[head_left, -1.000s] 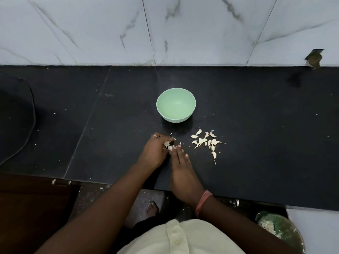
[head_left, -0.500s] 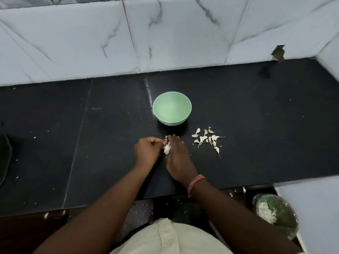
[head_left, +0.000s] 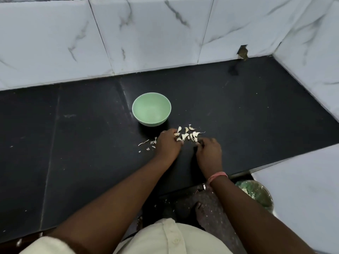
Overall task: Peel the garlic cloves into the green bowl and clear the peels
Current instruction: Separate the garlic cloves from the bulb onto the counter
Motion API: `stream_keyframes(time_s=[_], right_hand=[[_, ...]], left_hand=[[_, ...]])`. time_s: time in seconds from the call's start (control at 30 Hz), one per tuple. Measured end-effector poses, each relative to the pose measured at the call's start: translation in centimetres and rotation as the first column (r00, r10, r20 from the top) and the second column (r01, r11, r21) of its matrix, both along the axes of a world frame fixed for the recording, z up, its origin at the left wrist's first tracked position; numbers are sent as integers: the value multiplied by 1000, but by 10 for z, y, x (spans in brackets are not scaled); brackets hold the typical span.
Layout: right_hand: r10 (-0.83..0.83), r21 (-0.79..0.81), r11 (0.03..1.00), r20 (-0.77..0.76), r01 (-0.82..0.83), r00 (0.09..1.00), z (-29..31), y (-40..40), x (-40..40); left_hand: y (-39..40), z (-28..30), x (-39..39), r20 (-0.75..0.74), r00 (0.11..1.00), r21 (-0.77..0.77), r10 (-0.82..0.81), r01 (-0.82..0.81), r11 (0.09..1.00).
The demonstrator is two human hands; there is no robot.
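A: Where's the garlic (head_left: pixel 189 135)?
B: Right of the peels (head_left: pixel 149 143), near the empty green bowl (head_left: pixel 151 109). Left hand (head_left: pixel 169 143) fingers rest curled on it; right hand (head_left: pixel 209 148) curled, grasp unclear.
A: Handling?
B: Probably light and slippery; pinch a clove's tip.

Bowl (head_left: pixel 151 109) mid-frame on the counter (head_left: pixel 256 110); cloves (head_left: pixel 189 135) just lower right of it, peels (head_left: pixel 149 144) lower left.

You have one green bowl (head_left: pixel 151 109) — and roughly a dozen garlic cloves (head_left: pixel 189 135) clustered beside it; about six peel scraps (head_left: pixel 149 144) lie loose — two hands, one pink wristband (head_left: pixel 217 176).
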State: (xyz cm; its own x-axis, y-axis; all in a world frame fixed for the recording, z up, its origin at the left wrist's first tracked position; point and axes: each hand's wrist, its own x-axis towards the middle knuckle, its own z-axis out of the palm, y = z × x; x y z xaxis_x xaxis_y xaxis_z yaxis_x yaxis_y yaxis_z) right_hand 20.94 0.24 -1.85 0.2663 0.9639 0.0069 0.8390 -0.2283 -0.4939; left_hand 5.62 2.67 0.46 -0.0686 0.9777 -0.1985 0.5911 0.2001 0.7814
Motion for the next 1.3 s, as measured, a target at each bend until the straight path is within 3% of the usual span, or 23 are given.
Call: stream_keyframes(time_s=[0.2,0.4,0.57,0.7,0.87,1.03,1.3], right_hand=[[62,-9,998,-122,-64,991,1,23,6],[114,-7,993,-162,-117,980,8,44,27],[133,46,991,-327,-125,935,15,18,21],[390,-7,918,-174,-397,904,8,11,3],[564,-73,819,-74,-568,822,17,36,-17],[600,-3,800,19,-601,799,16,34,-16],[677,-170,732,69,-660,733,15,39,-14]], left_hand=[[27,-5,33,-184,983,-29,-25,20,999],[36,-1,61,-67,998,-32,20,-22,999],[16,2,51,64,971,-24,229,-228,973],[-2,-1,40,-2,963,-112,270,-269,957],[-15,-6,27,-16,945,-127,328,-327,936],[-15,-5,20,-36,949,-132,313,-315,940],[-11,-2,18,-28,961,-159,276,-276,948]])
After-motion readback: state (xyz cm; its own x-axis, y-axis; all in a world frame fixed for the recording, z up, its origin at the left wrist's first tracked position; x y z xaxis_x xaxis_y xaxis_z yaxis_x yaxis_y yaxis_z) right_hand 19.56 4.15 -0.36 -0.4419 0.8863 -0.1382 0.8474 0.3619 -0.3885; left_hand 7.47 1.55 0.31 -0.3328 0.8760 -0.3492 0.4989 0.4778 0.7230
